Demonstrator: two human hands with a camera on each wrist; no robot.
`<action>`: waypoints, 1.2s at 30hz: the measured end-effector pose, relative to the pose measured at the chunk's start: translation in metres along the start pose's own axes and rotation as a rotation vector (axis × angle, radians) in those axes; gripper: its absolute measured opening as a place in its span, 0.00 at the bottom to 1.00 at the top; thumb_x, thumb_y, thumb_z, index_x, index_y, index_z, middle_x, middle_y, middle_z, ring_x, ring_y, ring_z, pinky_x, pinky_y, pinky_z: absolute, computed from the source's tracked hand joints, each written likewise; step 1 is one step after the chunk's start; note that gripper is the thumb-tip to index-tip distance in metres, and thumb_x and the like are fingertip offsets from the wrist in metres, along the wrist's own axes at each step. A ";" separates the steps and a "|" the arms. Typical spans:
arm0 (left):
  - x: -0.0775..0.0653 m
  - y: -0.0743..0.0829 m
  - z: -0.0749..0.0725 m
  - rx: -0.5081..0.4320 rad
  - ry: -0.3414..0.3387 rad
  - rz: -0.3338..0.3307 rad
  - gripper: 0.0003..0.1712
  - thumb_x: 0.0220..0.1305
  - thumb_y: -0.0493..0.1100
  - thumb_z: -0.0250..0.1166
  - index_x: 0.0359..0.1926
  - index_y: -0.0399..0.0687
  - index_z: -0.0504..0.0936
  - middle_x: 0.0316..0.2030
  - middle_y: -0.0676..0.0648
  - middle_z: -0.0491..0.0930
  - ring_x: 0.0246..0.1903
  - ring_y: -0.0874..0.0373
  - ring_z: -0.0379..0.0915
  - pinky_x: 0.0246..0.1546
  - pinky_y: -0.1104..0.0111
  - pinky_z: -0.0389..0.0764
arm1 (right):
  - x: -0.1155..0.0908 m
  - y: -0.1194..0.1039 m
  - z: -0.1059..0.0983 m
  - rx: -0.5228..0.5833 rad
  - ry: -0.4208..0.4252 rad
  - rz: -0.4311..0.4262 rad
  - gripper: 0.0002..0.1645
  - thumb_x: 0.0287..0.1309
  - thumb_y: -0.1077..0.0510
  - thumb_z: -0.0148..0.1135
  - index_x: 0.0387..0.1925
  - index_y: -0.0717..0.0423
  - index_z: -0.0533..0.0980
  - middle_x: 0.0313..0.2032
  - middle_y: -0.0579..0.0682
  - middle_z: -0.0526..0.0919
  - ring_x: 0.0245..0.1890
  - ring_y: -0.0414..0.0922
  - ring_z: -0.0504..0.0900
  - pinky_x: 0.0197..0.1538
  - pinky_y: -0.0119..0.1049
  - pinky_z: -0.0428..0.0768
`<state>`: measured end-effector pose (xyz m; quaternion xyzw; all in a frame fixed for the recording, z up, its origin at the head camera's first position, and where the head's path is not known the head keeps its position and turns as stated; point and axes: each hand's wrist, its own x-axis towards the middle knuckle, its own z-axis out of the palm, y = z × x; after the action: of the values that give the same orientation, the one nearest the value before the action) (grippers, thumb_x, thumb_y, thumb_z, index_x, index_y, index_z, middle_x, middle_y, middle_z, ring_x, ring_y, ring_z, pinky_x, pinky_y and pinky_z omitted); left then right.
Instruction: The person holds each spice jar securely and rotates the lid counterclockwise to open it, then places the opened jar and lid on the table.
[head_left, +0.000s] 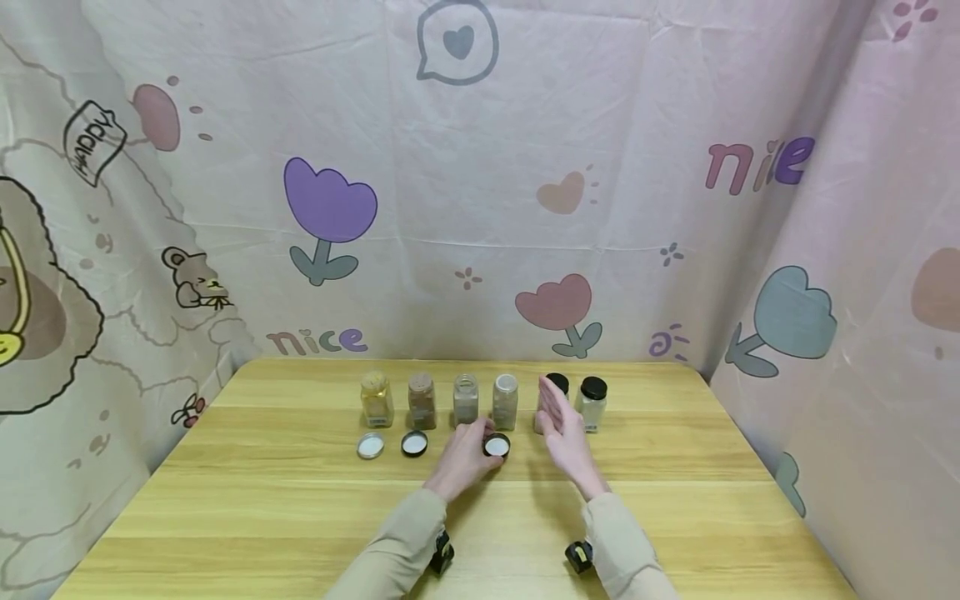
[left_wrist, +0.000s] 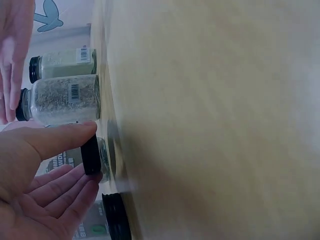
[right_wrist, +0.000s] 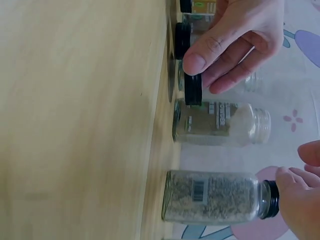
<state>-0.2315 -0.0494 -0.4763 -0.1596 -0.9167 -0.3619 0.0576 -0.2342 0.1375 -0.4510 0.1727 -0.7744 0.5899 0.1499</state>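
Observation:
My left hand (head_left: 462,457) pinches a black lid (head_left: 497,447) between thumb and fingers, its white lining facing up, just over the table in front of an uncapped jar (head_left: 505,402) of brownish powder. In the left wrist view the held lid (left_wrist: 91,156) is edge-on. My right hand (head_left: 564,437) is beside a black-capped jar (right_wrist: 212,197) of coarse grey-brown flakes. Its fingers look straight, with fingertips right at the black cap (right_wrist: 271,199). Part of that jar is hidden behind the hand in the head view.
Left of these stand uncapped jars: yellow (head_left: 377,402), brown (head_left: 422,403) and greyish (head_left: 466,398). Two lids, one silvery-looking (head_left: 371,446) and one black-rimmed (head_left: 414,443), lie before them. A capped pale jar (head_left: 592,405) stands far right. Behind the wooden table (head_left: 300,517) hangs a printed curtain (head_left: 465,192).

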 end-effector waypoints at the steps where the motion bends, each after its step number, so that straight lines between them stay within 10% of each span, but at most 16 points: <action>1: 0.001 0.001 0.000 0.006 0.000 0.002 0.30 0.50 0.36 0.78 0.53 0.33 0.78 0.49 0.34 0.85 0.49 0.40 0.83 0.54 0.50 0.84 | 0.000 0.000 -0.002 0.012 0.020 -0.003 0.34 0.66 0.77 0.48 0.73 0.67 0.60 0.72 0.68 0.65 0.72 0.63 0.66 0.73 0.48 0.66; 10: 0.009 0.001 0.005 0.105 0.013 0.023 0.28 0.49 0.37 0.79 0.51 0.33 0.79 0.46 0.35 0.86 0.45 0.42 0.85 0.45 0.54 0.87 | -0.001 0.005 -0.008 0.138 0.277 -0.075 0.25 0.60 0.81 0.51 0.59 0.74 0.71 0.59 0.73 0.76 0.63 0.64 0.77 0.67 0.27 0.75; 20: 0.011 0.003 0.008 0.157 0.003 -0.015 0.27 0.50 0.38 0.79 0.51 0.36 0.80 0.42 0.35 0.86 0.40 0.41 0.85 0.36 0.54 0.86 | 0.000 0.009 -0.009 0.183 0.399 -0.148 0.26 0.55 0.84 0.50 0.57 0.77 0.71 0.55 0.68 0.77 0.60 0.38 0.79 0.68 0.24 0.73; 28: 0.006 0.005 0.008 0.148 0.021 -0.009 0.28 0.49 0.35 0.78 0.51 0.34 0.79 0.40 0.35 0.86 0.36 0.43 0.85 0.32 0.57 0.86 | 0.003 0.012 -0.010 0.169 0.347 -0.091 0.35 0.55 0.81 0.56 0.66 0.73 0.64 0.65 0.59 0.68 0.70 0.46 0.66 0.76 0.24 0.61; 36: -0.002 0.008 0.006 -0.048 0.056 -0.046 0.32 0.52 0.33 0.76 0.58 0.30 0.76 0.53 0.32 0.84 0.53 0.39 0.82 0.56 0.51 0.84 | 0.010 0.018 -0.013 0.188 0.265 -0.038 0.42 0.60 0.75 0.60 0.73 0.66 0.56 0.76 0.60 0.55 0.79 0.55 0.51 0.83 0.48 0.47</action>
<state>-0.2275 -0.0405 -0.4761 -0.1298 -0.9091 -0.3893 0.0712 -0.2505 0.1538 -0.4586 0.1210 -0.6859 0.6744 0.2452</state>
